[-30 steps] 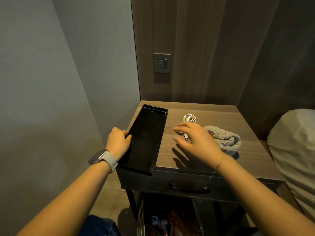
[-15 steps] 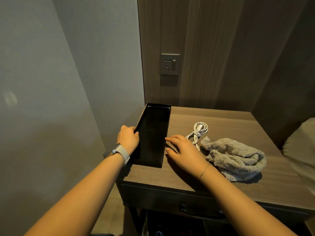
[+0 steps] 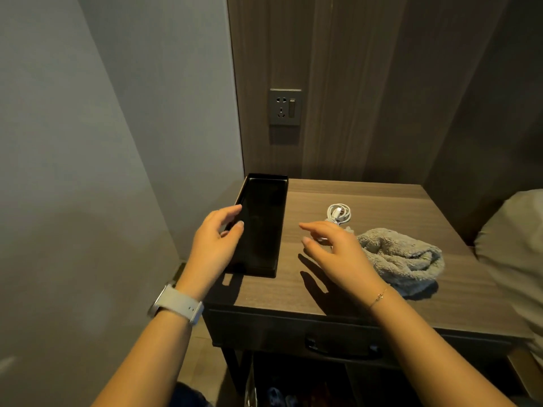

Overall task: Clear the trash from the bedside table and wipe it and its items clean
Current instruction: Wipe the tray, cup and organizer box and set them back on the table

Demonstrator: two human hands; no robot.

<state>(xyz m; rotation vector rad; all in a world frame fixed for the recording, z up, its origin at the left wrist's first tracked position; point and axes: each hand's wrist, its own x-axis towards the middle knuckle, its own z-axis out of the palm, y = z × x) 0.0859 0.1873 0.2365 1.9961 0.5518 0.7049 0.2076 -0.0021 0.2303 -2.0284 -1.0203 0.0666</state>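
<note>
Dim, warm room light here, coming from above and behind: the right hand (image 3: pixel 338 254) throws a hard dark shadow toward the near edge of the bedside table (image 3: pixel 382 198). The black tray (image 3: pixel 261 227) swallows all detail. Wide-angle bending curves the wall (image 3: pixel 73 171) at the left edge. Slight softness throughout, no glare.

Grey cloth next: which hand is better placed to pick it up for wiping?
Probably the right hand. It hovers open right beside the grey cloth, near the white cable. The left hand is across the table over the black tray, farther from the cloth.
</note>
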